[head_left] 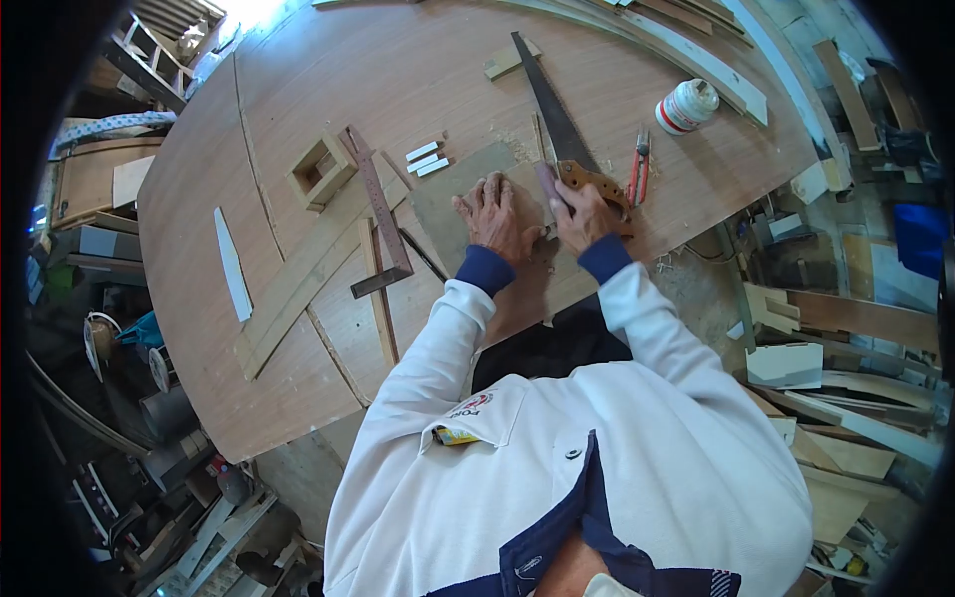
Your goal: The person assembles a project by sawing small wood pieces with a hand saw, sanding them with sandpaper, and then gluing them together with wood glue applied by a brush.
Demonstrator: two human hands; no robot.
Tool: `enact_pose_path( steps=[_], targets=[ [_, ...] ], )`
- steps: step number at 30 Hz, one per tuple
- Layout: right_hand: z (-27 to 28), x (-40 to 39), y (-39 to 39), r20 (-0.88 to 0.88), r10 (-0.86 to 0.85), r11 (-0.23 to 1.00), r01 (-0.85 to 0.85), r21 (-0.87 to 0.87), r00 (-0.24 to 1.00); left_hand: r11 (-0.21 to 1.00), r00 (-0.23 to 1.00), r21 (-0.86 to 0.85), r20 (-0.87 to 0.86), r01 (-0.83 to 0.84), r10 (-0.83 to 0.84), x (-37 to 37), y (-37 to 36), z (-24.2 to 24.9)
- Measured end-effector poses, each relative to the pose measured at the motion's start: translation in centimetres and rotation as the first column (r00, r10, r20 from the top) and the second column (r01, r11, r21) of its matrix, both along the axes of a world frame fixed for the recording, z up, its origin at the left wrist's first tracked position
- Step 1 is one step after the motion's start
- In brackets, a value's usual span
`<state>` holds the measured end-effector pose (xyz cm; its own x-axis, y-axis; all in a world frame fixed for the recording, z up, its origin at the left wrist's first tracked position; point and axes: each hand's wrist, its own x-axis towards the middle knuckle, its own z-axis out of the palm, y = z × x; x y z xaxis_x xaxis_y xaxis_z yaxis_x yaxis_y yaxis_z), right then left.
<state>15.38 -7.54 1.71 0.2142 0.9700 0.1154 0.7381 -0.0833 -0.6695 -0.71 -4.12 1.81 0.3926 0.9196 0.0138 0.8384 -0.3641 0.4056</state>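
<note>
My left hand lies flat on a thin greyish board, its fingers stretched out and dusty. Beside it, my right hand is closed on a purplish-brown strip whose exact kind I cannot tell. A handsaw rests just beyond that hand, blade pointing away, its wooden handle partly covered by my fingers. Sawdust is scattered by the board's far edge. Right of the saw handle lies a red-handled cutter.
Left of the board are several small white pieces, a try square, a small wooden box frame and long wood strips. A white bottle stands at the right. Timber offcuts crowd the floor beyond the table.
</note>
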Motion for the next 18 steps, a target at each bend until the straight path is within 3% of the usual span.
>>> enact_pose_path(
  steps=[2,4,7,11,13,17,18],
  targets=[
    [1.1,0.9,-3.2,0.024,0.018,0.999,-0.017,-0.036,1.000,1.000,1.000,-0.005,-0.022,0.005,-0.005,0.0,0.0,0.0],
    [1.4,2.7,-5.9,-0.053,-0.001,0.981,-0.009,-0.195,0.999,1.000,0.999,-0.015,-0.044,0.009,-0.009,-0.2,-0.1,-0.3],
    [4.3,2.6,-6.7,-0.047,-0.170,0.973,0.160,-0.168,0.984,0.998,0.999,0.054,-0.033,0.031,-0.030,-0.3,0.2,-0.2],
    [2.6,2.0,-5.9,-0.167,-0.169,0.981,0.151,-0.118,0.971,0.999,0.998,0.029,-0.059,0.019,-0.017,-0.4,-0.4,0.6],
    [2.4,1.1,-5.5,-0.043,-0.114,0.993,0.114,0.003,0.993,1.000,0.998,0.001,-0.064,0.000,0.000,-0.5,-0.5,0.7],
    [2.8,-0.5,-4.1,0.021,-0.103,0.994,0.103,-0.032,0.995,0.999,0.997,0.036,-0.081,-0.002,0.005,-0.4,-0.7,0.7],
    [2.9,-0.6,-2.4,0.130,-0.071,0.993,0.083,-0.089,0.989,0.999,0.997,0.048,-0.081,-0.002,0.006,-0.3,-0.8,0.7]
  ],
)
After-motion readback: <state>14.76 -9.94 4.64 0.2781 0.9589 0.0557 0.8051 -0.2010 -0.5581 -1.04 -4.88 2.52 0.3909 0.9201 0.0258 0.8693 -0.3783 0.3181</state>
